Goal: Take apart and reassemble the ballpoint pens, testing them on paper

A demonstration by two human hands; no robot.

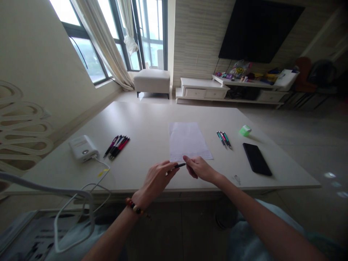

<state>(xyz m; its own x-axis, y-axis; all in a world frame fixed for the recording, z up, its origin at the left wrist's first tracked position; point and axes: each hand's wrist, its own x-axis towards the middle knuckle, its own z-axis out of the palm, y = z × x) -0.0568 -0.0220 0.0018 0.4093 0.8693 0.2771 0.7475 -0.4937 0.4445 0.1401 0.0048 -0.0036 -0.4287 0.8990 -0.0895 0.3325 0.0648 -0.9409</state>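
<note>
Two-handed work over a broad white worktop [114, 119], beside a paper sheet [187, 139] and a black phone [257, 158]: left hand [159, 180] and right hand [199, 168] closing toward each other, grips pinching a slim dark pen [179, 165] just below the sheet's lower edge. Light, stiff, probably slick barrel, best held mid-length between finger and thumb, with gentle but steady pressure against slipping.

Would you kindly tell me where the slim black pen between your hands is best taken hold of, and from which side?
Most likely by the bare middle of the barrel, coming from above. The slim black pen lies nearly level between the left hand and the right hand, and only that short stretch shows, so the fingers could pinch its narrow shaft there.
</note>
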